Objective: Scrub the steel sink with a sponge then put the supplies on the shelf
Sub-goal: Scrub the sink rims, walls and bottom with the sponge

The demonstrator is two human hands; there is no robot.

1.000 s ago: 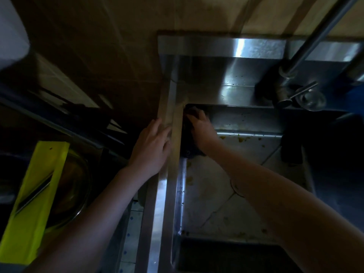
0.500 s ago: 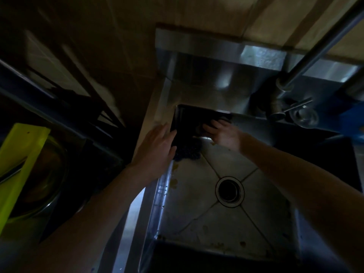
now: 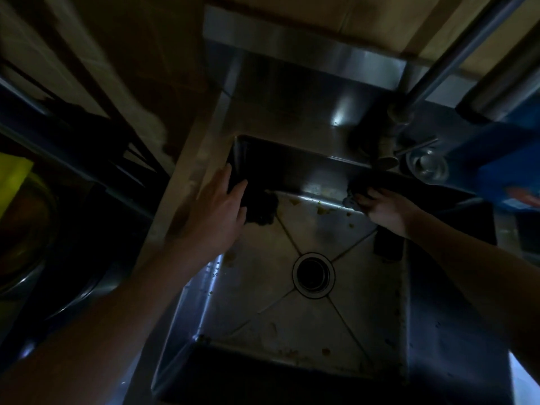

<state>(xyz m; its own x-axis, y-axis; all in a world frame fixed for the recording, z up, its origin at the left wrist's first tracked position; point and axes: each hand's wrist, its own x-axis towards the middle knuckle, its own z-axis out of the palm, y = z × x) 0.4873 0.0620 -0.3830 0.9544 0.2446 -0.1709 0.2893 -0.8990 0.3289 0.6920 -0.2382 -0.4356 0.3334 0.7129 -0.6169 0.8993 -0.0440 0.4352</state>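
The steel sink point(image 3: 251, 290) fills the middle of the view, its floor spotted with yellow-brown stains around the round drain point(image 3: 313, 275). My right hand point(image 3: 382, 207) is inside the basin at the far right corner, fingers curled over a dark sponge point(image 3: 355, 192) pressed against the back wall. My left hand point(image 3: 217, 210) lies flat with straight fingers on the sink's left rim, fingertips reaching over the edge. A dark patch point(image 3: 261, 207) sits in the far left corner of the basin.
A steel faucet pipe point(image 3: 447, 57) rises at the upper right, with its base and handle point(image 3: 420, 159) behind the basin. A blue packet point(image 3: 508, 171) stands at the right. A dark rack and a yellow-green slicer point(image 3: 13, 173) over a bowl are at the left.
My right hand has slid the sponge along the back wall from the far left corner to the far right corner. The left hand stays on the left rim. The camera has tilted over the basin.
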